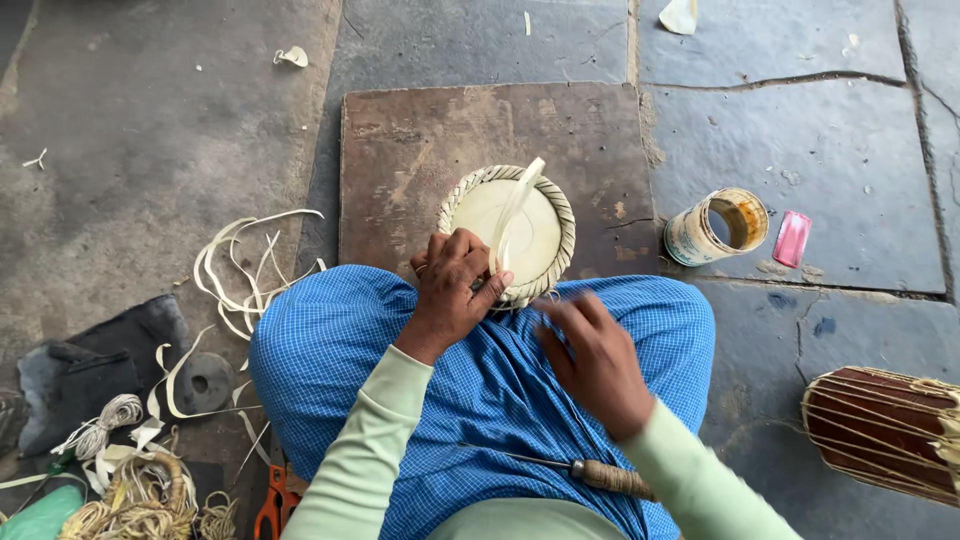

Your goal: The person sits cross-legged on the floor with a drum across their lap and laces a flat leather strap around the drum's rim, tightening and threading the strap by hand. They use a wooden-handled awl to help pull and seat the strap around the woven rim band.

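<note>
My left hand [452,285] grips the near rim of a small round woven disc [530,235] with a braided edge, which rests against my blue checked lap. A pale flat strip [515,205] rises from under my left thumb and crosses the disc. Just to the right, my right hand [597,355] hovers over the lap, blurred, with fingers curled; I cannot tell whether it holds anything. A wooden-handled awl [600,473] lies on my lap near the right forearm.
The disc lies over a brown square board [400,150] on stone paving. An open tin can [715,227] and a pink lighter [792,238] sit at right. A cane-wrapped drum [885,430] is at far right. Loose pale strips [240,265], twine and orange-handled pliers [272,510] are at left.
</note>
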Motion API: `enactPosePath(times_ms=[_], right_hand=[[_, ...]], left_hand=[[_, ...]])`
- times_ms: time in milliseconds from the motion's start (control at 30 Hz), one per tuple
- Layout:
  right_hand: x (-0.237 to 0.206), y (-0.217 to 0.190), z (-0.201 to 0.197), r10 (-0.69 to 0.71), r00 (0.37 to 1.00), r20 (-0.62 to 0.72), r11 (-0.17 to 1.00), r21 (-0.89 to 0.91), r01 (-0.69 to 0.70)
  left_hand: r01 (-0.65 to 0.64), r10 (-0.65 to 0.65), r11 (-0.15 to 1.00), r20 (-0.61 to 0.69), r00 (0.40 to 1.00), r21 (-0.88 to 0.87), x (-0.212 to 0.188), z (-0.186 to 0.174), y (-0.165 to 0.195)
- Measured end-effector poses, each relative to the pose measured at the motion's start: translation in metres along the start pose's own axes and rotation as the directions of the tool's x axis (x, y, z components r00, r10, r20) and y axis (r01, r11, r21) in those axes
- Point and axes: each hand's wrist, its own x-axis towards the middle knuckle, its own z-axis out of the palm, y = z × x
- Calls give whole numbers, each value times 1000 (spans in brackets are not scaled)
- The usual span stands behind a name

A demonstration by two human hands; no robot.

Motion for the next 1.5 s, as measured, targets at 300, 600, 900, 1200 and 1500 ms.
enactPosePath(times_ms=[300, 600, 900, 1200, 1500], right_hand=[[27, 5, 5, -113, 990, 81, 981, 165, 98], [26, -15, -17, -39, 999, 25, 999, 28, 39], [51, 4, -7, -130, 971, 199, 990, 75, 117], [-59, 29, -133, -401, 860, 315, 460, 882, -108], [10, 17, -45, 141, 963, 232, 988, 22, -150]], left_hand=[[82, -86, 995, -77, 993, -56, 1, 0, 8], [115, -119, 990, -49, 992, -78, 13, 3, 9], [174, -178, 984, -88, 980, -48, 14, 3, 17], [203, -214, 974, -122, 969, -98, 13, 8, 17], [245, -237, 965, -90, 967, 93, 45, 3, 19]])
